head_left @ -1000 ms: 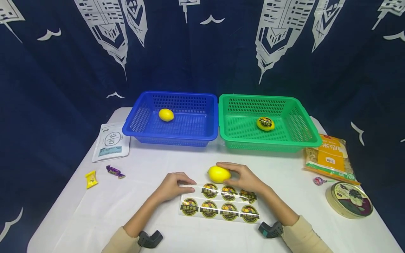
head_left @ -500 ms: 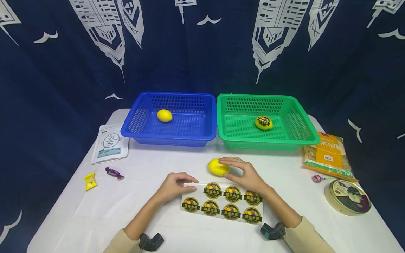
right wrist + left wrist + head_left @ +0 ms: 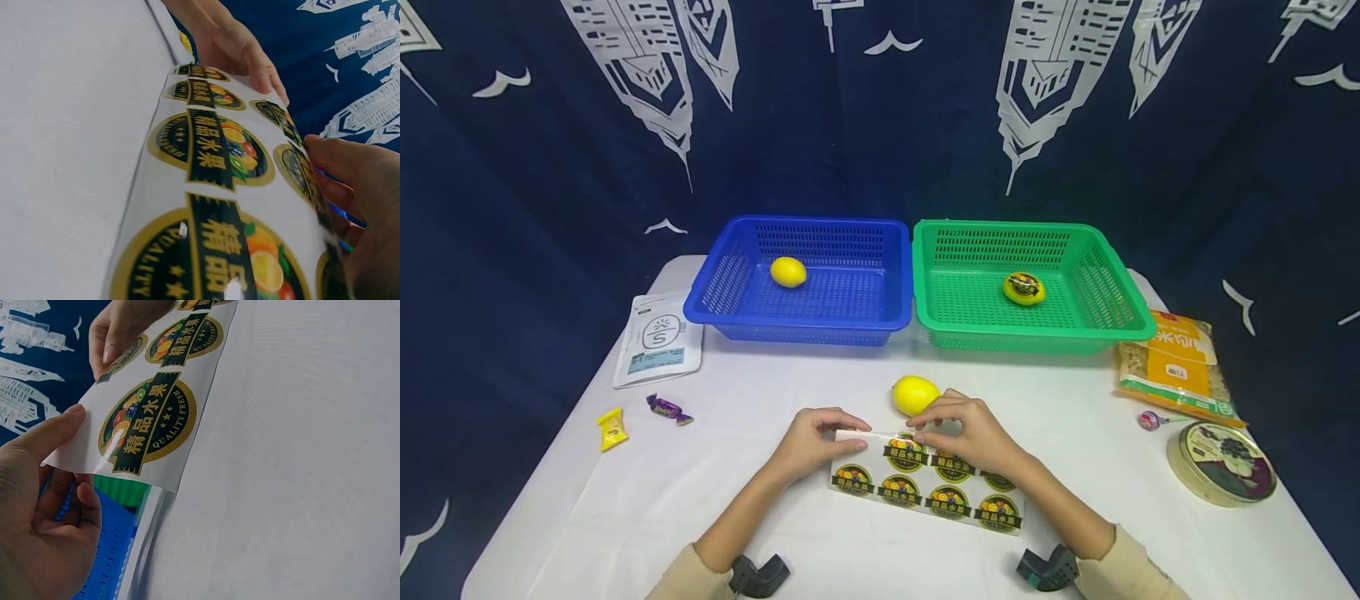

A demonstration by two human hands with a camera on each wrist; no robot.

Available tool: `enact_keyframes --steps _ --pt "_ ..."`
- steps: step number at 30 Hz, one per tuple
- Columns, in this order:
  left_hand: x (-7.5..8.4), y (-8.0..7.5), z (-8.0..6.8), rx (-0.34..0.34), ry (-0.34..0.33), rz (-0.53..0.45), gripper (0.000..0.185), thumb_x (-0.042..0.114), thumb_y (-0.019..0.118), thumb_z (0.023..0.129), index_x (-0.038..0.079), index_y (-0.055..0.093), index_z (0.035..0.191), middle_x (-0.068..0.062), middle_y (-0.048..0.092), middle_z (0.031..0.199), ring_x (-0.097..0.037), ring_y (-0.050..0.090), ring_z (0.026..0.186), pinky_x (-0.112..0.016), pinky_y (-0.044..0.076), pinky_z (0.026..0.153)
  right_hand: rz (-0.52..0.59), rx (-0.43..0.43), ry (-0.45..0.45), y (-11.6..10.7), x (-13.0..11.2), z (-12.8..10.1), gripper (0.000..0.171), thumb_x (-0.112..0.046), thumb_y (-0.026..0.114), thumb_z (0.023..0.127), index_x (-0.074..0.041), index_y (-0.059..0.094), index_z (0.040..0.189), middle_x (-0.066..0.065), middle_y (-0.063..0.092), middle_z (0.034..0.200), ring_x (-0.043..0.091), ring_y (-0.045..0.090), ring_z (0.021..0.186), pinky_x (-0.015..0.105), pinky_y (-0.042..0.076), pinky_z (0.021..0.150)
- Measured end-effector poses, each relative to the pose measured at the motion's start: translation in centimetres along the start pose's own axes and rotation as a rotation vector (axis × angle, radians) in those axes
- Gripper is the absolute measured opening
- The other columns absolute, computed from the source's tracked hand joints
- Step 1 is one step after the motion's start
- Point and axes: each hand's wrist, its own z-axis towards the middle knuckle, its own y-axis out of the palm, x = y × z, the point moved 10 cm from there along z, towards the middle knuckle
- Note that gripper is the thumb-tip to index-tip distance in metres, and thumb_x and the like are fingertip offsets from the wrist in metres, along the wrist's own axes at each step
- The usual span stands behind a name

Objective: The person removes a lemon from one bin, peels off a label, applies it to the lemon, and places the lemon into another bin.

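Observation:
A white sheet of round fruit-label stickers (image 3: 887, 506) lies low over the table, its far edge lifted. My left hand (image 3: 812, 442) pinches the far left corner, thumb on top and fingers below, as the left wrist view shows with the sheet (image 3: 84, 434). Along the same far edge, my right hand (image 3: 973, 429) pinches the sheet beside a label in the top row; in the right wrist view its fingers curl behind the sheet (image 3: 250, 206). Just beyond the right fingers rests a plain yellow lemon (image 3: 914, 395).
A blue basket (image 3: 797, 321) holding one plain lemon (image 3: 787, 272) stands at the back, beside a green basket (image 3: 1037, 337) with a labelled lemon (image 3: 1024, 288). Left are a white pouch (image 3: 658, 340) and wrapped candies (image 3: 668, 409); right, a grain bag (image 3: 1176, 367), lollipop (image 3: 1150, 420) and round tin (image 3: 1221, 463).
My right hand has let go of the lemon and moved down to the sheet's far edge. The lemon sits slightly farther back than before. My left hand keeps its hold on the corner.

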Motion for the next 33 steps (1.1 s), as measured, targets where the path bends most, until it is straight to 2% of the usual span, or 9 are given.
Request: enact_keyframes --steps 2,5,12,15,19,22,25,29,33 --pt "0.9 0.0 -0.2 0.001 0.022 -0.005 0.019 0.006 0.075 0.075 0.002 0.071 0.094 -0.003 0.069 0.09 -0.016 0.062 0.089 -0.034 0.05 0.082 0.016 -0.002 0.017 0.2 0.3 -0.1 0.014 -0.022 0.074 0.079 -0.018 0.073 0.093 -0.012 0.068 0.091 0.008 0.056 0.084 0.027 0.047 0.076" --pt "1.1 0.0 -0.2 0.006 0.038 -0.009 0.019 0.006 0.075 0.075 0.002 0.071 0.094 -0.002 0.069 0.089 -0.016 0.061 0.088 -0.031 0.049 0.083 0.037 0.002 0.027 0.3 0.6 -0.3 0.013 -0.022 0.075 0.078 -0.019 0.073 0.091 -0.013 0.067 0.089 0.009 0.056 0.082 0.027 0.046 0.073" --pt "-2.0 0.0 0.2 0.036 0.011 0.039 0.022 0.019 0.079 0.073 0.012 0.073 0.093 0.004 0.07 0.091 -0.015 0.061 0.09 -0.029 0.048 0.084 0.075 0.031 0.066 0.1 -0.1 -0.2 0.011 -0.012 0.076 0.076 -0.016 0.073 0.086 -0.009 0.068 0.082 0.015 0.049 0.068 0.027 0.042 0.059" --pt "-2.2 -0.2 0.1 0.047 -0.005 0.072 0.023 0.025 0.08 0.072 0.016 0.074 0.093 0.006 0.07 0.091 -0.014 0.061 0.09 -0.028 0.048 0.083 0.1 0.034 0.087 -0.3 -1.3 0.0 0.011 -0.004 0.075 0.075 -0.01 0.072 0.084 -0.002 0.069 0.079 0.023 0.048 0.066 0.032 0.041 0.056" --pt "-2.5 -0.3 -0.1 0.05 -0.019 0.093 0.025 0.027 0.08 0.071 0.017 0.074 0.093 0.005 0.07 0.09 -0.011 0.058 0.079 -0.023 0.047 0.069 0.143 0.021 0.117 -0.4 -1.9 0.1 0.01 -0.001 0.074 0.075 -0.006 0.072 0.083 0.002 0.068 0.077 0.025 0.048 0.065 0.033 0.042 0.055" --pt "-2.8 -0.3 -0.1 0.046 -0.03 0.108 0.025 0.028 0.08 0.072 0.017 0.074 0.094 0.006 0.069 0.087 -0.008 0.048 0.062 -0.018 0.04 0.053 0.181 0.009 0.131 -0.3 -1.8 0.0 0.009 0.0 0.073 0.076 -0.006 0.071 0.083 0.002 0.067 0.075 0.023 0.048 0.065 0.031 0.042 0.055" --pt "-3.1 -0.4 -0.3 0.048 -0.042 0.136 0.025 0.032 0.08 0.071 0.022 0.074 0.093 0.009 0.069 0.085 -0.007 0.038 0.054 -0.017 0.033 0.046 0.215 0.003 0.137 -0.3 -1.6 -0.1 0.009 -0.001 0.073 0.076 -0.006 0.071 0.083 0.001 0.066 0.074 0.021 0.047 0.064 0.03 0.042 0.055" --pt "-3.1 -0.5 -0.5 0.017 -0.019 0.269 0.031 0.039 0.079 0.069 0.028 0.072 0.097 0.013 0.066 0.087 -0.006 0.044 0.06 -0.019 0.039 0.051 0.267 0.005 0.151 -0.8 -1.5 -0.4 0.008 0.0 0.072 0.077 -0.004 0.07 0.083 0.002 0.063 0.073 0.019 0.045 0.064 0.029 0.04 0.054" --pt "-2.8 -0.4 -0.5 -0.04 0.023 0.455 0.048 0.047 0.077 0.069 0.028 0.067 0.111 0.007 0.054 0.084 -0.008 0.044 0.065 -0.022 0.042 0.055 0.274 0.003 0.167 -1.5 -1.3 -0.9 0.008 0.001 0.072 0.077 -0.004 0.07 0.083 0.002 0.06 0.072 0.017 0.043 0.063 0.028 0.038 0.054"
